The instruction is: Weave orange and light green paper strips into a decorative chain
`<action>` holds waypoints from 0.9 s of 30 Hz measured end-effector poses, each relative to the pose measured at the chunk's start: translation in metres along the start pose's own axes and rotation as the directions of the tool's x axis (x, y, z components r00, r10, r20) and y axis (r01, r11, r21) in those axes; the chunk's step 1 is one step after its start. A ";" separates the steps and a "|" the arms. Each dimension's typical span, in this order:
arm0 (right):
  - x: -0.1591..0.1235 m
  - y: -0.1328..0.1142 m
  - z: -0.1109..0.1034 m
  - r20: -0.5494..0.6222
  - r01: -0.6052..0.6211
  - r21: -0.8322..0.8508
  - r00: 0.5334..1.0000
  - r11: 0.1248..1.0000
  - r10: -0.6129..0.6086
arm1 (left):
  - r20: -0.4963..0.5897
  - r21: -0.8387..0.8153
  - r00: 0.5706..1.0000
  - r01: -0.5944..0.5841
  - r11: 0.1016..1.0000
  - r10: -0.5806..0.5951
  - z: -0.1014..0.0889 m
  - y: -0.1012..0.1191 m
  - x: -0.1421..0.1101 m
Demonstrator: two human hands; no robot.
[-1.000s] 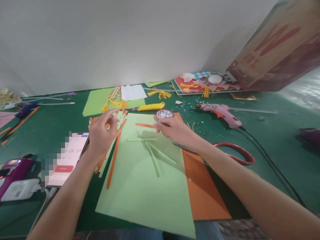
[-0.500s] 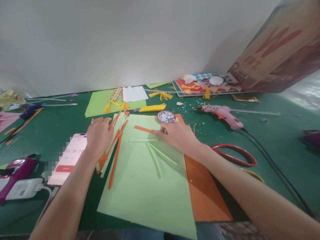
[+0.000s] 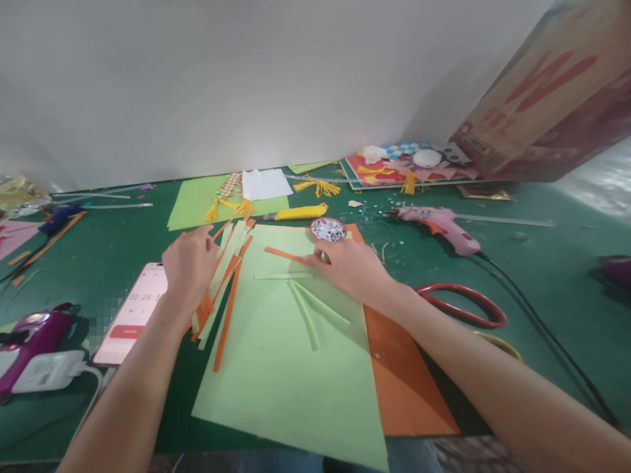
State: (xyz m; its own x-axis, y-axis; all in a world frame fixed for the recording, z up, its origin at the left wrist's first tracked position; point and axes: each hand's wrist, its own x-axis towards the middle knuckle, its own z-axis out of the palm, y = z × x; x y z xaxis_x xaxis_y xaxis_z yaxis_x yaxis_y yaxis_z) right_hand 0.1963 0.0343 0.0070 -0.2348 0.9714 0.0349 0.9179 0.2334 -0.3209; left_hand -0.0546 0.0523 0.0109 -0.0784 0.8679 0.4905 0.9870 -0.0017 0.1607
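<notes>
My left hand [image 3: 190, 266] is closed over the left pile of paper strips, its fingertips pinched at the end of a thin orange paper strip [image 3: 225, 226]; the thumb is partly hidden. Beneath and beside it lie light green strips [image 3: 217, 295] and more orange strips [image 3: 229, 315]. My right hand [image 3: 348, 266] pinches the right end of another orange paper strip [image 3: 283, 254], held low over a large light green sheet [image 3: 286, 401]. Three narrow pale green strips [image 3: 305, 318] lie on that sheet, below the pinched strip.
Behind the sheet are a yellow utility knife [image 3: 302, 212] and a small speckled dish [image 3: 328, 228]. A pink glue gun [image 3: 441, 226] and red-handled scissors [image 3: 463, 305] lie right. An orange sheet [image 3: 404, 381] sits underneath. Left are a phone [image 3: 135, 309] and a purple device [image 3: 37, 341].
My left hand has shifted slightly left and lifted a little from the strip pile, moving the thin orange strip at its fingertips. My right hand and its orange strip stay in place.
</notes>
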 end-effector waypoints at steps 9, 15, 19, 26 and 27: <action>-0.002 -0.005 -0.001 -0.127 0.047 0.256 0.992 0.966 -0.015 | -0.020 -0.622 0.999 -0.042 0.782 0.039 -0.008 0.026 -0.007; -0.004 -0.014 -0.002 0.004 0.060 0.745 0.996 0.664 -0.094 | 0.211 -0.849 0.954 0.070 0.524 0.215 -0.012 0.050 -0.024; -0.005 -0.014 -0.003 0.058 0.020 0.863 0.989 0.505 -0.138 | 0.280 -0.858 0.921 0.114 0.501 0.271 -0.011 0.053 -0.029; -0.003 -0.009 -0.006 0.025 -0.007 0.943 0.998 0.334 -0.050 | 0.376 -0.820 0.867 0.147 0.553 0.327 -0.015 0.055 -0.028; -0.002 -0.008 -0.008 0.017 -0.007 0.953 0.999 0.302 -0.030 | 0.374 -0.815 0.861 0.128 0.566 0.344 -0.016 0.055 -0.028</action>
State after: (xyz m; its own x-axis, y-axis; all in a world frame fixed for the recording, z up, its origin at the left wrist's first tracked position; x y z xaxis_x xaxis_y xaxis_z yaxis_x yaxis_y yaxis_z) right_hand 0.1921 0.0307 0.0167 -0.2680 0.9630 0.0281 -0.0257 0.0220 -0.9994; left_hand 0.0001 0.0203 0.0196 0.3249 0.9326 0.1570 0.4339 -0.2945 0.8515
